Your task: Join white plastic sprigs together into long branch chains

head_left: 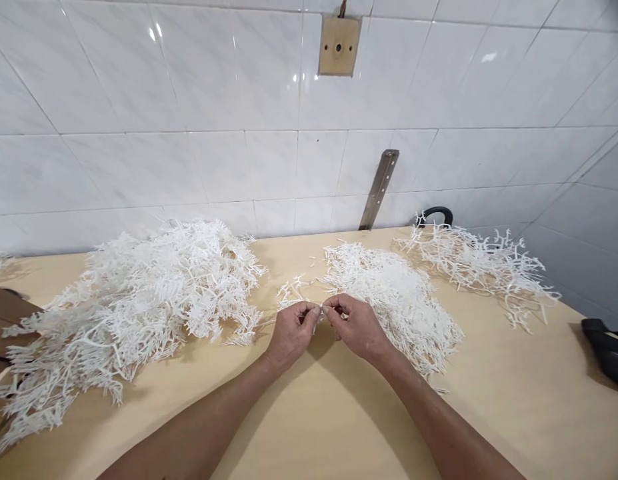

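Note:
My left hand (295, 331) and my right hand (353, 325) meet above the middle of the table, thumbs and forefingers pinched close together. Whatever lies between the fingertips is too small to make out. Just behind my left hand lies a small white branched piece (291, 288). A dense heap of short white pieces (389, 287) spreads behind and to the right of my right hand. To the left stands a larger tangled pile of white branched pieces (159, 287).
A looser cluster of white branched pieces (483, 260) lies at the back right, beside a black curved handle (439, 213). A metal strip (379, 190) leans on the tiled wall. A black object (606, 350) sits at the right edge, a brown box (11, 317) at the left.

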Motion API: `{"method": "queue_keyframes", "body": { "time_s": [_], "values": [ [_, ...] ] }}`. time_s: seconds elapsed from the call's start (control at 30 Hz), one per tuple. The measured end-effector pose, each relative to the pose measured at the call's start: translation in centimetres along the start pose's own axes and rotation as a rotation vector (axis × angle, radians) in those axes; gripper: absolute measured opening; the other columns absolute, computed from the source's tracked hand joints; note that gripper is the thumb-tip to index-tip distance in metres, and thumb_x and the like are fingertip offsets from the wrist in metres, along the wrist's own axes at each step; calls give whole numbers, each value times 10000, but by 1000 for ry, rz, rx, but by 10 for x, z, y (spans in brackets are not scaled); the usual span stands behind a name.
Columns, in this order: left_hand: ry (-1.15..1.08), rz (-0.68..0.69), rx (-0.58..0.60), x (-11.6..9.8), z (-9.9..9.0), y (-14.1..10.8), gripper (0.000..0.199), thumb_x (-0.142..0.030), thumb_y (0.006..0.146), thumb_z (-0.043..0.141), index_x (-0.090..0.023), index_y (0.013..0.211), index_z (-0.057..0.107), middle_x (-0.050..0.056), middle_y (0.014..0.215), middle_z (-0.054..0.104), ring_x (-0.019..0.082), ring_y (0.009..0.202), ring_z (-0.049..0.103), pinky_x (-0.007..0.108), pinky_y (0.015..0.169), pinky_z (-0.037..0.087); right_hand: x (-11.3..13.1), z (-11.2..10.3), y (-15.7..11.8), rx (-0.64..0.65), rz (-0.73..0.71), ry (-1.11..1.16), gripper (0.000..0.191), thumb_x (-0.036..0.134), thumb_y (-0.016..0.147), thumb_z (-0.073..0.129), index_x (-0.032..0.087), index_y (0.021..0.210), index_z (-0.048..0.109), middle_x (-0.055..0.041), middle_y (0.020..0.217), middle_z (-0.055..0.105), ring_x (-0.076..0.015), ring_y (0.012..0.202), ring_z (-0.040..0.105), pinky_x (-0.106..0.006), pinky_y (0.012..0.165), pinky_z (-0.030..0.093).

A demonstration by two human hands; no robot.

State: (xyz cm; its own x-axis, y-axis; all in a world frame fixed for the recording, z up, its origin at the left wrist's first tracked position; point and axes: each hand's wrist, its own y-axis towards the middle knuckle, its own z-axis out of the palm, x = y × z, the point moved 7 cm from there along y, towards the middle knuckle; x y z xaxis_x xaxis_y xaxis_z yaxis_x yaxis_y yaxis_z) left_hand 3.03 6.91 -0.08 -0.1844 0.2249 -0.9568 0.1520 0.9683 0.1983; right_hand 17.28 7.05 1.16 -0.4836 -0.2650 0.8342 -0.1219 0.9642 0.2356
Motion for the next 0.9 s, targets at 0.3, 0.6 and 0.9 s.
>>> {"method": "queue_keyframes", "body": {
  "time_s": [0.3,0.6,0.9],
  "values": [
    [-30,-29,-19,3,-1,0,263,-385,844,572,-164,707,609,-13,615,524,106,571,433,229,553,351,1,0,0,9,-21,-107,144,284,852,541,208,825,660,-22,747,680,-172,670,617,-274,591,458],
    [6,-35,75,3,2,3,263,-386,832,545,-176,673,558,-23,584,506,104,544,429,229,530,334,10,3,-3,-26,-215,-292,94,185,863,508,207,803,577,-22,760,638,-161,680,573,-279,626,423],
    [39,-12,67,3,-1,6,281,-400,848,521,-191,661,518,-22,583,509,122,578,460,236,561,362,8,16,-4,-95,-268,-375,139,200,930,438,193,884,569,-68,845,643,-196,766,596,-309,687,435]
  ]
}}
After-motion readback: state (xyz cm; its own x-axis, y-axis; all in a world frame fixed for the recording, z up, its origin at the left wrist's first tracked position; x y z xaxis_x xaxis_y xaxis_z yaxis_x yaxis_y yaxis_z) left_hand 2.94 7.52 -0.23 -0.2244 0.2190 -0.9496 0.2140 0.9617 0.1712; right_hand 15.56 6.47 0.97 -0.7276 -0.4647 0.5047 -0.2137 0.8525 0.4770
